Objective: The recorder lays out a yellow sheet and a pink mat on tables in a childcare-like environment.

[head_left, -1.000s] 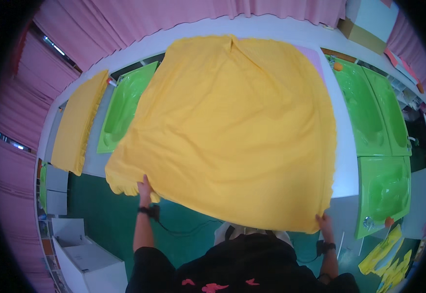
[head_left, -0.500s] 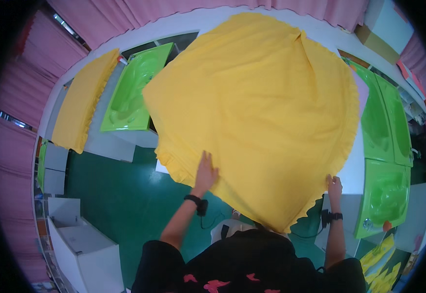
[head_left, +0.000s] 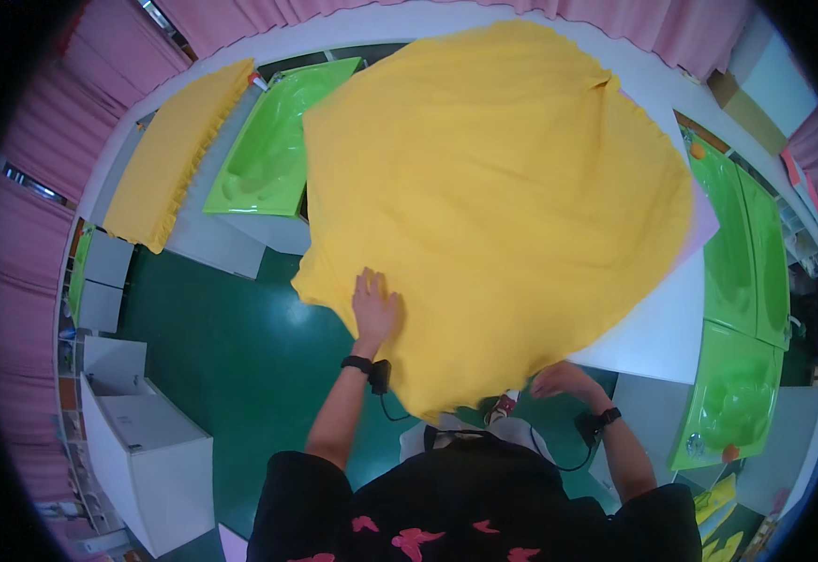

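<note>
A large yellow cloth with a ruffled edge [head_left: 493, 187] lies spread over a white table [head_left: 648, 323], its near end hanging toward my body. My left hand [head_left: 374, 304] rests flat on the cloth's left part, fingers stretched out. At the near right edge of the cloth, my right hand [head_left: 566, 381] has its fingers bent around the hem, pinching it. Beneath the cloth, a light purple corner [head_left: 704, 220] sticks out on the right.
Green sink units stand at the left [head_left: 273, 150] and right [head_left: 732, 393]. Another yellow cloth [head_left: 175, 155] covers a unit at the far left. A white cabinet [head_left: 165, 468] stands at lower left on the green floor [head_left: 231, 328]. Pink curtains [head_left: 15, 328] line the walls.
My right hand has moved left and toward my body, drawing the cloth's right edge inward, so more white tabletop shows. My left hand still lies on the cloth. The whole view has shifted slightly.
</note>
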